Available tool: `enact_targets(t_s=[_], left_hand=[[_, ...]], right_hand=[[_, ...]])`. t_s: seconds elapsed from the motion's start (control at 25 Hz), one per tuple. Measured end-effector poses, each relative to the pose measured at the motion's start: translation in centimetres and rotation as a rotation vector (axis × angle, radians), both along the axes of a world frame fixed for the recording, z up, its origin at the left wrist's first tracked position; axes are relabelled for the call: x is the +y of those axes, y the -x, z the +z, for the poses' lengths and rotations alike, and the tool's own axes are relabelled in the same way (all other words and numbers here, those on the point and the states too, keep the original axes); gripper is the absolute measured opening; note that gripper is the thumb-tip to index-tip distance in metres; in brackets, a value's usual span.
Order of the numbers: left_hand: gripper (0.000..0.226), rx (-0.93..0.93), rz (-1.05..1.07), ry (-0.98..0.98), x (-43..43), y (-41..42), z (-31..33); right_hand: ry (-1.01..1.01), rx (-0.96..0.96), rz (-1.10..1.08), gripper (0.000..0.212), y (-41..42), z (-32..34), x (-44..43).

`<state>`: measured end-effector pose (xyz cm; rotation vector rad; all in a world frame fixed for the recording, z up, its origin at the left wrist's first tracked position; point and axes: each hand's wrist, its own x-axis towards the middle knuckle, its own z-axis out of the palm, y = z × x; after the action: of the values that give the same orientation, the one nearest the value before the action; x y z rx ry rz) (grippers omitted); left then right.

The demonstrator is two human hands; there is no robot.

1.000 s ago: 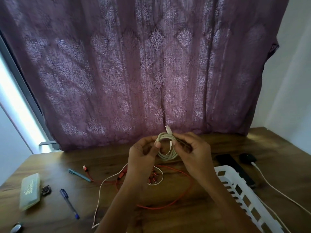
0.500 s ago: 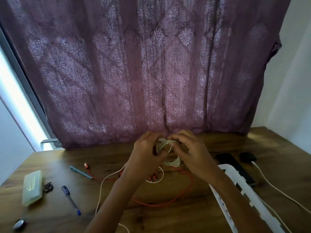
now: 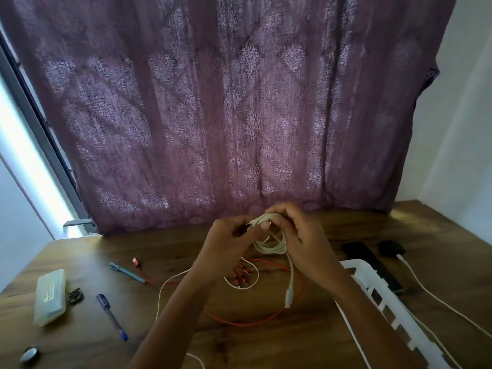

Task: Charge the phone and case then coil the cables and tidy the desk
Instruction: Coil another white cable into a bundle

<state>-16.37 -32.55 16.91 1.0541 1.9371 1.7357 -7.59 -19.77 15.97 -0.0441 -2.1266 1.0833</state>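
Note:
Above the middle of the wooden desk both hands hold a coiled white cable. My left hand pinches one plug end at the coil's top. My right hand grips the coil's right side, and a loose tail with a white plug hangs down from it. Below lie a red cable in a loose loop with several small red connectors, and a thin white cable. A black phone and a black case with a white charging cable lie at the right.
A white slotted tray stands at the right front. At the left lie two blue pens, a pale green case, a small dark clip and a small round dark object. A purple curtain hangs behind.
The coil has been turned between my hands. A loose tail with its plug now hangs down from the coil, and my left hand pinches the other plug end at the top.

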Motion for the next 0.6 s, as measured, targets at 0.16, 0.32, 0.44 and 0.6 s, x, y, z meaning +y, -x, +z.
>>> enact_targets(t_s=[0.16, 0.32, 0.44, 0.6], left_hand=[[0.033, -0.216, -0.024, -0.088, 0.1, -0.3, -0.1], [0.034, -0.498, -0.042, -0.200, 0.3, -0.7, -0.1], [0.021, -0.554, -0.016, -0.216, 0.4, -1.1, 0.2], [0.018, -0.538, 0.079, -0.270, 0.4, -1.0, 0.3]], right_hand=[[0.326, 0.016, 0.039, 0.018, 0.2, 0.0, -0.3], [0.686, 0.035, 0.134, 0.027, 0.4, 0.2, -0.2], [0.885, -0.012, 0.224, 0.020, 0.3, 0.0, 0.0], [0.312, 0.108, -0.113, 0.011, 0.1, -0.8, 0.5]])
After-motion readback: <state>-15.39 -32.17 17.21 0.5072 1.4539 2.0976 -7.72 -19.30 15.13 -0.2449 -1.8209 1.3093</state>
